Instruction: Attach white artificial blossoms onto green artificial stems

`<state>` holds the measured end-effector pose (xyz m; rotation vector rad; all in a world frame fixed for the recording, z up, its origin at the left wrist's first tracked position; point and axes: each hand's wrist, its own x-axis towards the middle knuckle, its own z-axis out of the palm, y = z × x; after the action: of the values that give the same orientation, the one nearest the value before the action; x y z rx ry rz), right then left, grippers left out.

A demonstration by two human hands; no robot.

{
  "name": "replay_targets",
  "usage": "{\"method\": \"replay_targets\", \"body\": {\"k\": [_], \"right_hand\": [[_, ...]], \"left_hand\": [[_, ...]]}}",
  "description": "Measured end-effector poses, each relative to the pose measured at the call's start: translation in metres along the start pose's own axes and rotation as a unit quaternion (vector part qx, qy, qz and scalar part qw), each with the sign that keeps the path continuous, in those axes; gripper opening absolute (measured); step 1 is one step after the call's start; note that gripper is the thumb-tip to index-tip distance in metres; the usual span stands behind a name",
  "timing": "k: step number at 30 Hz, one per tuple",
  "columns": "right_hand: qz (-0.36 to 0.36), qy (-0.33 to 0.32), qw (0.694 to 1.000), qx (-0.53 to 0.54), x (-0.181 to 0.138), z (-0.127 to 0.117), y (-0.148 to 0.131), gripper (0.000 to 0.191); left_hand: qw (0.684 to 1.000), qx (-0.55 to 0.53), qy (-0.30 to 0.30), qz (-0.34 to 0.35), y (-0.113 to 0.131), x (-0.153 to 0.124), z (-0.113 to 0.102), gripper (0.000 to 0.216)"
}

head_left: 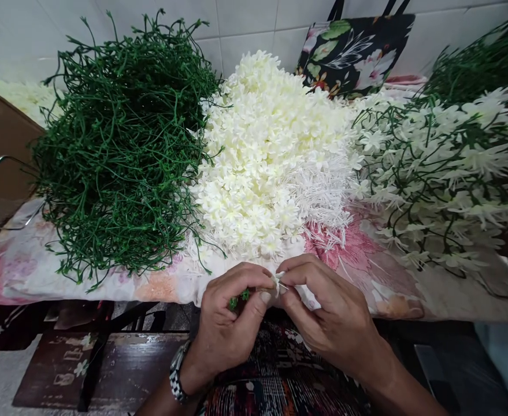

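Note:
My left hand [232, 326] is closed, with the green tips of a plastic stem [238, 299] showing inside the curled fingers. Between its thumb and forefinger is a small white artificial flower [276, 282], mostly covered by the fingertips. My right hand [334, 315] pinches a thin white stamen [283, 285] at that flower, its fingertips almost touching the left ones. Both hands are at the front edge of the cloth-covered table. Beyond them lie a heap of loose white blossoms [258, 156] and a patch of thin white stamens [323, 193].
A tall tangle of green plastic stems [123, 150] stands at the left. Assembled white flowers on stems [448, 173] spread at the right. A floral black bag [358, 55] leans on the tiled wall. The flowered tablecloth [15, 271] hangs over the front edge; a cardboard box [2, 138] is far left.

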<state>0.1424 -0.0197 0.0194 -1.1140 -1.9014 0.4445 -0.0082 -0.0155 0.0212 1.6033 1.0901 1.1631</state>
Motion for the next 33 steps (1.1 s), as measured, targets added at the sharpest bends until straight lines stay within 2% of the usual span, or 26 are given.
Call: {"method": "replay_targets", "body": {"k": [4,7,10,13,14,17,20,24,29,33], "right_hand": [[-0.003,-0.019,1.0,0.021,-0.002,0.0,0.0,0.013],[-0.009,-0.024,0.999,0.035,-0.004,0.0,0.0,0.012],[0.037,-0.035,0.997,0.062,-0.008,0.0,0.0,0.011],[0.084,-0.04,0.992,0.083,-0.011,0.0,-0.001,0.033],[0.08,-0.038,0.993,0.084,-0.011,0.001,-0.001,0.03],[0.059,-0.018,0.995,0.077,-0.01,0.002,0.0,0.005],[0.063,0.002,0.996,0.063,-0.01,0.002,0.003,0.005],[0.075,0.005,0.995,0.072,-0.012,-0.004,0.007,0.007],[0.082,-0.001,0.993,0.08,-0.011,-0.012,0.007,0.008],[0.067,-0.014,0.994,0.086,-0.005,-0.018,0.001,0.01]], "left_hand": [[0.983,-0.13,0.01,-0.133,-0.008,-0.005,0.001,0.008],[0.975,-0.155,0.018,-0.156,-0.012,-0.006,0.004,0.004],[0.964,-0.199,0.055,-0.167,-0.015,-0.007,0.006,0.006],[0.964,-0.202,0.087,-0.148,-0.017,-0.009,0.009,0.004],[0.966,-0.198,0.089,-0.136,-0.017,-0.01,0.009,0.005],[0.969,-0.205,0.068,-0.118,-0.017,-0.013,0.01,0.003],[0.973,-0.197,0.013,-0.117,-0.016,-0.014,0.006,0.012],[0.984,-0.134,-0.049,-0.105,-0.011,-0.01,0.0,0.023],[0.994,-0.035,-0.069,-0.082,-0.007,-0.008,0.001,0.026],[0.996,0.027,-0.06,-0.066,-0.009,-0.013,0.002,0.022]]}}
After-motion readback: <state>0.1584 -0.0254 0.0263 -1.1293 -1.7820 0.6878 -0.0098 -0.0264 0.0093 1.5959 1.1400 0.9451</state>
